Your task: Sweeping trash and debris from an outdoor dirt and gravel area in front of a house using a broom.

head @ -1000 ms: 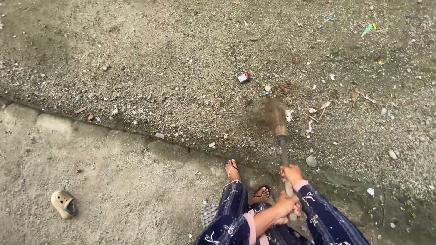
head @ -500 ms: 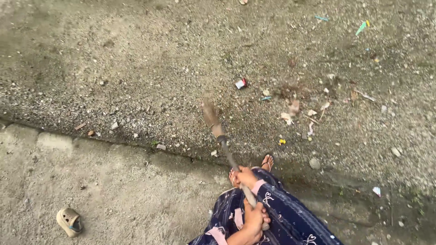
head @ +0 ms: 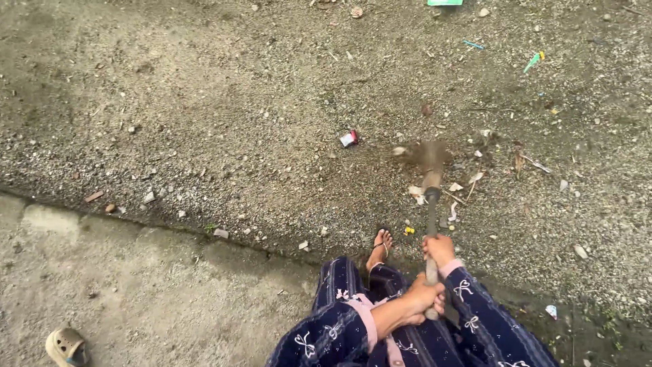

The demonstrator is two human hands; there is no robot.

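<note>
Both my hands grip the handle of a short broom (head: 431, 211). My right hand (head: 439, 249) holds it higher up the shaft; my left hand (head: 422, 298) holds the end nearest me. The brown bristle head (head: 428, 156), blurred by motion, is on the gravelly ground among dry leaves and scraps (head: 468, 180). A small red and white wrapper (head: 348, 138) lies left of the bristles. My foot in a sandal (head: 382, 246) stands just left of the handle.
A rough gravel strip meets a smoother concrete slab (head: 136, 292) along a crack (head: 170, 228). A tan clog shoe (head: 66, 346) lies at bottom left. Green and blue plastic bits (head: 533, 61) and small stones (head: 581, 251) are scattered on the right.
The broom head has swung from the left back to the right, into the leaf litter. My hands and body moved right with it, and the view shifted slightly.
</note>
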